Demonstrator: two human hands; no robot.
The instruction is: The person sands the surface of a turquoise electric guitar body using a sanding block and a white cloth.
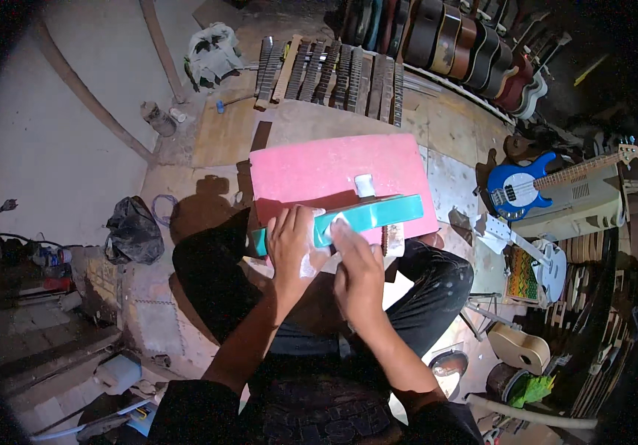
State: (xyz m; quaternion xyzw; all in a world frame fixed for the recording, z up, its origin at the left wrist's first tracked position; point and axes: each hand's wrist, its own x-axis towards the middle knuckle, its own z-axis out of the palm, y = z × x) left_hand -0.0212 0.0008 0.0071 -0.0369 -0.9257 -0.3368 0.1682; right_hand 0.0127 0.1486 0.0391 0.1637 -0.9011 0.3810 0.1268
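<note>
A long teal bar lies slantwise across my lap, its right end higher in view, over the near edge of a pink board. My left hand is wrapped over the bar left of its middle, with white residue on its thumb side. My right hand has its fingers bent together, the tips pressed on the bar's face at a small white patch. Whether that patch is a held piece or a smear, I cannot tell. A small white block sits on the pink board just beyond the bar.
Several guitar necks lie in a row beyond the board. Guitar bodies stand racked at the back right. To the right are a blue bass guitar and a pale guitar body. A black plastic bag lies left.
</note>
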